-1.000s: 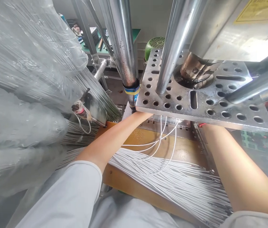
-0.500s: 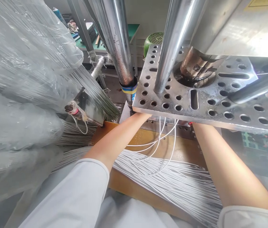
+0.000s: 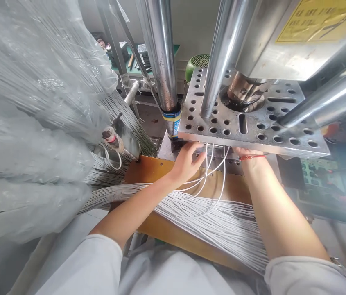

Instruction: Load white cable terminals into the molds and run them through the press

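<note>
One perforated metal plate (image 3: 254,118), two o'clock. One sheaf of white cables (image 3: 222,233), five o'clock. Four loose cables (image 3: 224,173), four o'clock, looping below the plate's edge. Person's left hand (image 3: 186,162), centre, fingers parted beside them. Right hand (image 3: 243,152), three o'clock, fingers hidden at plate; grip cannot be told. Red bracelet (image 3: 252,157), right wrist.

My camera sits on my head and looks forward and down. My left sleeve (image 3: 83,266) is close to it, at the bottom. My left hand (image 3: 188,162) and right hand (image 3: 245,153) are farther out. It sees the metal plate (image 3: 234,136) from above, and a green table (image 3: 176,50) far back.
</note>
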`<action>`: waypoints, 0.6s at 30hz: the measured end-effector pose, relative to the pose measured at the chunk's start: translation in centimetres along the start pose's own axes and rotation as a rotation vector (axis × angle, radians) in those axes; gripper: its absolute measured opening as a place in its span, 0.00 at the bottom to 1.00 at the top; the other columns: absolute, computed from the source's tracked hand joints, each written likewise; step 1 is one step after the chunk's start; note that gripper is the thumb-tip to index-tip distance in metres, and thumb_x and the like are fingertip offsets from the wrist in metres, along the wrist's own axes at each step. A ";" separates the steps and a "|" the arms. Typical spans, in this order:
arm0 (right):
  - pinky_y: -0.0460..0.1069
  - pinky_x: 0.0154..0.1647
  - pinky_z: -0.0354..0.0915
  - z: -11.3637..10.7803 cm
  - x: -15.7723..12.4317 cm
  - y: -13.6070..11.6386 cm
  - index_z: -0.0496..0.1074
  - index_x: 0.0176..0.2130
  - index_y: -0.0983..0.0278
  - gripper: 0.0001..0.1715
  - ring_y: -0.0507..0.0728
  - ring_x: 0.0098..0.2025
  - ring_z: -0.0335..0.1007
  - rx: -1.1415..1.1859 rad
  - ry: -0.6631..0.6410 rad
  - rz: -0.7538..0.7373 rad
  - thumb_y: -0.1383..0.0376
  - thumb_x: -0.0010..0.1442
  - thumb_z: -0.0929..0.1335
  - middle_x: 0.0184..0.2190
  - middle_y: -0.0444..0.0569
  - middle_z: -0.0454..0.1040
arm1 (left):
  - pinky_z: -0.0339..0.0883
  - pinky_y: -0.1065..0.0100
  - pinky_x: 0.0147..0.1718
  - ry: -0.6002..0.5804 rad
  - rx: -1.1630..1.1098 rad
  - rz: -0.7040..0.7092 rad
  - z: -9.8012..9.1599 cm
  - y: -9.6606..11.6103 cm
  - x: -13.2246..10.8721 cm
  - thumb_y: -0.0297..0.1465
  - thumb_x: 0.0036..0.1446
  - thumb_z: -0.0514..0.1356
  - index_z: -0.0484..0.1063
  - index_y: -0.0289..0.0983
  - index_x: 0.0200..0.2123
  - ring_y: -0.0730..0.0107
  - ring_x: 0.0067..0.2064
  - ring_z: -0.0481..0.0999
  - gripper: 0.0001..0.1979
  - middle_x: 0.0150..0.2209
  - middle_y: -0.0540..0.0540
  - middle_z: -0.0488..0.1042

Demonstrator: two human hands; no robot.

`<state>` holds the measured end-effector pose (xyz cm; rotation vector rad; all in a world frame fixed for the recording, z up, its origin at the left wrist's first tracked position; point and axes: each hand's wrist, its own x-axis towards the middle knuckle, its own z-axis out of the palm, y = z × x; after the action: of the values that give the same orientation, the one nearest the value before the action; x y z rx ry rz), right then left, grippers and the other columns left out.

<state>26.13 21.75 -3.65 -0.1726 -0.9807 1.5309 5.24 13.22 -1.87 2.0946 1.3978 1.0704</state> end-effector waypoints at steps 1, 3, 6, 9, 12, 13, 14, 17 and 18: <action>0.55 0.48 0.55 0.7 0.2 0.2 0.65 0.20 0.58 0.12 0.52 0.47 0.58 -0.007 0.076 -0.002 0.60 0.46 0.57 0.26 0.46 0.72 | 0.59 0.66 0.48 -0.015 -0.035 -0.004 -0.4 0.3 -1.1 0.35 0.55 0.50 0.65 0.35 0.40 0.70 0.47 0.66 0.13 0.43 0.43 0.68; 0.57 0.48 0.56 2.1 0.5 0.6 0.67 0.22 0.58 0.13 0.54 0.47 0.59 -0.060 0.312 0.015 0.57 0.46 0.57 0.27 0.47 0.71 | 0.59 0.66 0.48 -0.050 -0.099 -0.046 -1.2 0.9 -3.0 0.34 0.56 0.50 0.66 0.35 0.39 0.71 0.46 0.66 0.12 0.42 0.43 0.69; 0.59 0.47 0.57 4.1 0.4 1.0 0.68 0.28 0.58 0.17 0.56 0.46 0.61 -0.126 0.654 0.018 0.54 0.48 0.56 0.30 0.48 0.71 | 0.61 0.67 0.46 -0.089 -0.187 -0.155 -1.7 1.6 -5.3 0.34 0.56 0.49 0.67 0.35 0.40 0.72 0.45 0.67 0.13 0.41 0.43 0.69; 0.60 0.45 0.57 5.2 0.2 0.9 0.69 0.32 0.58 0.21 0.56 0.47 0.61 -0.024 0.809 -0.074 0.54 0.48 0.54 0.32 0.48 0.71 | 0.64 0.69 0.43 -0.121 -0.272 -0.243 -2.0 2.2 -7.1 0.36 0.56 0.49 0.66 0.34 0.41 0.72 0.44 0.68 0.14 0.42 0.43 0.69; 0.58 0.47 0.56 5.6 -0.5 -0.3 0.70 0.35 0.59 0.22 0.54 0.47 0.61 0.241 0.792 -0.178 0.57 0.50 0.53 0.34 0.49 0.71 | 0.64 0.69 0.42 -0.194 -0.323 -0.274 -2.9 3.0 -8.5 0.36 0.55 0.49 0.66 0.35 0.41 0.72 0.42 0.69 0.14 0.41 0.43 0.69; 0.58 0.48 0.56 5.7 -1.1 -1.0 0.70 0.37 0.60 0.23 0.53 0.47 0.61 0.324 0.758 -0.192 0.57 0.51 0.53 0.35 0.50 0.71 | 0.64 0.69 0.42 -0.231 -0.333 -0.286 -3.4 3.2 -9.0 0.36 0.55 0.49 0.66 0.35 0.40 0.72 0.42 0.69 0.14 0.41 0.44 0.70; 0.57 0.48 0.56 5.9 -2.0 -1.9 0.69 0.38 0.61 0.25 0.53 0.47 0.62 0.378 0.733 -0.184 0.57 0.52 0.52 0.36 0.52 0.71 | 0.63 0.69 0.42 -0.284 -0.347 -0.303 -4.0 3.5 -9.5 0.36 0.55 0.49 0.66 0.35 0.40 0.71 0.42 0.69 0.14 0.41 0.44 0.70; 0.54 0.47 0.59 7.7 -6.7 -5.1 0.70 0.39 0.65 0.31 0.55 0.47 0.63 0.240 0.779 -0.018 0.52 0.53 0.50 0.41 0.58 0.69 | 0.63 0.70 0.40 -0.544 -0.436 -0.402 -6.9 3.6 -11.7 0.36 0.54 0.49 0.67 0.36 0.38 0.71 0.41 0.69 0.13 0.38 0.45 0.71; 0.52 0.47 0.60 8.9 -9.1 -6.1 0.71 0.39 0.65 0.31 0.56 0.47 0.63 0.054 0.816 0.087 0.50 0.52 0.52 0.43 0.59 0.67 | 0.63 0.71 0.39 -0.663 -0.474 -0.445 -8.0 3.3 -12.8 0.36 0.54 0.49 0.67 0.36 0.37 0.72 0.38 0.69 0.13 0.37 0.46 0.71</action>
<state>27.41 8.93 2.06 -0.7426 -0.2815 1.3699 -1.67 -0.41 0.60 1.4870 1.0606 0.4048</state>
